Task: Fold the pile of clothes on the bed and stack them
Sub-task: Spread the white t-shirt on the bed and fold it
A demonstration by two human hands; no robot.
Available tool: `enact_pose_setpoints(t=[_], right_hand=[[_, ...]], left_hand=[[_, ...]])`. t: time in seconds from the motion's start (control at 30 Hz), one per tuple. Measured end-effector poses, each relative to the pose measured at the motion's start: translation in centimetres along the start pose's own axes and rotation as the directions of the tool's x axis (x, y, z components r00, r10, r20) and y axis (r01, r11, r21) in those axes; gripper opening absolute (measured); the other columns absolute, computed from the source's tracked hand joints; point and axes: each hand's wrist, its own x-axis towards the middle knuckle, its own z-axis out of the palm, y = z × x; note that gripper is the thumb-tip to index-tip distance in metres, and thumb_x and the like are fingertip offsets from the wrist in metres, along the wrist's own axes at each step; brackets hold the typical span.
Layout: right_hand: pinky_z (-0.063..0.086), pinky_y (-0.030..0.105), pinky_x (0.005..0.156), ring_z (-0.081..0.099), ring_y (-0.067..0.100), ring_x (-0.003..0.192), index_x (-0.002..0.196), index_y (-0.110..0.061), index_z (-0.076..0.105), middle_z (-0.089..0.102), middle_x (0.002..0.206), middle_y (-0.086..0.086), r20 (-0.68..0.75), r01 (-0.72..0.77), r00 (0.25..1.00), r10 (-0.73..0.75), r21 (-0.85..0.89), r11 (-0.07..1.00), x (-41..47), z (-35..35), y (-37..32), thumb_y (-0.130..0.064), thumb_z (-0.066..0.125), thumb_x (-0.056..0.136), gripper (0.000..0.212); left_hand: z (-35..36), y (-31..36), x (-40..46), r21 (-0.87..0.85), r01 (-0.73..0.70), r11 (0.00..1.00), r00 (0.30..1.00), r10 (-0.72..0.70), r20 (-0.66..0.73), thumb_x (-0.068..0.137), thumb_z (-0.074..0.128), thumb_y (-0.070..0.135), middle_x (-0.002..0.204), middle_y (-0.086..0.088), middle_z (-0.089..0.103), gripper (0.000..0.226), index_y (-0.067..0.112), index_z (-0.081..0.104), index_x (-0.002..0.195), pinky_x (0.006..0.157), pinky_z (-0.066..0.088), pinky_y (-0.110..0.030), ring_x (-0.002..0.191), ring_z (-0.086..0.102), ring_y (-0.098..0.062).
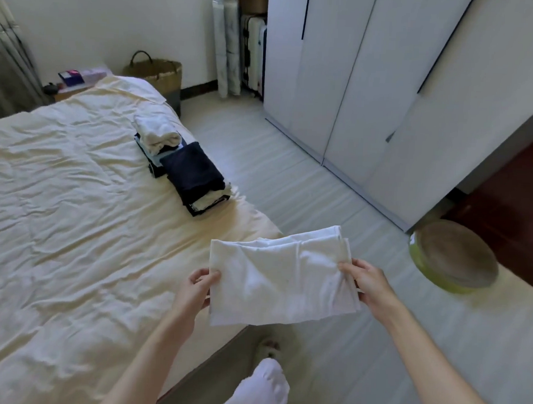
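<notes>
- Bedroom with a pale floor (290,178), and a bed (75,208) under a wrinkled cream sheet fills the left side.
- White wardrobe (371,84) runs along the right, with a round green bowl-looking thing (453,257) on the floor at its near end.
- Woven basket (155,71) sits on the floor past the far corner of the bed, suitcase (253,54) tucked in beside the wardrobe.
- Two stacks of folded clothes near the bed's right edge: the closer stack (199,180) has a dark navy piece on top, the farther stack (158,136) is topped by a white bundle. They're touching.
- White cloth (280,275), already folded, is held up over the near corner of the bed.
- Left hand (199,286) pinches its left edge, right hand (367,285) grips the right edge, fingers curled on the fabric.
</notes>
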Motion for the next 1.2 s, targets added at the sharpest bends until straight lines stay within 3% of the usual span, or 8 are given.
enact_pose_setpoints(t=[0.3,0.5,0.6,0.87,1.03,1.2], right_hand=[[0.043,0.028,0.060,0.059,0.017,0.071,0.083,-0.015,0.063,0.065,0.081,0.003,-0.037,0.021,0.999,-0.023,-0.034,0.999,16.0,-8.0,-10.6,-0.008,0.062,0.084,0.007],[0.043,0.027,0.058,0.060,0.017,0.071,0.084,-0.016,0.063,0.066,0.083,0.005,-0.032,-0.009,0.999,0.007,-0.062,0.998,24.9,-12.0,-16.1,-0.011,0.062,0.085,0.006],[0.042,0.027,0.057,0.060,0.018,0.070,0.084,-0.016,0.063,0.066,0.083,0.005,0.020,-0.016,1.000,0.018,-0.093,0.996,30.7,-12.1,-18.9,-0.011,0.062,0.084,0.005],[0.041,0.029,0.061,0.058,0.020,0.068,0.079,-0.013,0.064,0.064,0.076,0.005,0.303,0.103,0.953,0.009,-0.350,0.931,44.3,-7.9,-27.1,-0.012,0.062,0.083,0.005],[0.039,0.029,0.061,0.057,0.023,0.070,0.081,-0.011,0.064,0.063,0.076,0.006,0.468,0.233,0.883,0.031,-0.494,0.838,49.3,-1.5,-32.0,-0.016,0.063,0.083,0.005],[0.028,0.023,0.048,0.045,0.016,0.054,0.070,-0.013,0.058,0.051,0.061,0.002,0.618,0.375,0.782,0.073,-0.561,0.738,51.4,8.5,-34.5,-0.011,0.062,0.084,0.015]], left_hand=[[16.8,7.3,12.4,-0.036,0.034,0.999,0.999,-0.034,0.016,0.090,0.056,0.014,0.087,-0.005,0.067,0.008,0.010,0.063,0.092,0.065,0.048,-0.029,0.077,0.061,-0.019],[24.3,12.8,17.7,-0.027,0.050,0.998,0.999,-0.050,0.003,0.090,0.057,0.013,0.092,-0.009,0.066,0.011,0.007,0.063,0.097,0.072,0.048,-0.031,0.079,0.060,-0.020],[26.6,15.0,20.8,-0.047,0.043,0.998,0.997,-0.046,-0.062,0.090,0.057,0.012,0.095,-0.011,0.067,0.014,0.004,0.063,0.101,0.066,0.049,-0.026,0.078,0.062,-0.019],[30.7,16.8,25.6,-0.223,0.060,0.973,0.940,-0.131,-0.316,0.091,0.052,0.011,0.083,-0.006,0.066,0.016,0.004,0.066,0.091,0.068,0.047,-0.028,0.074,0.059,-0.018],[30.6,17.6,26.8,-0.391,0.049,0.919,0.854,-0.241,-0.460,0.091,0.053,0.010,0.078,0.000,0.070,0.016,0.013,0.068,0.084,0.062,0.051,-0.025,0.073,0.063,-0.015],[28.0,17.8,28.2,-0.536,-0.008,0.844,0.744,-0.353,-0.568,0.090,0.054,0.011,0.079,-0.001,0.069,0.013,0.008,0.067,0.087,0.056,0.048,-0.022,0.072,0.063,-0.013]])
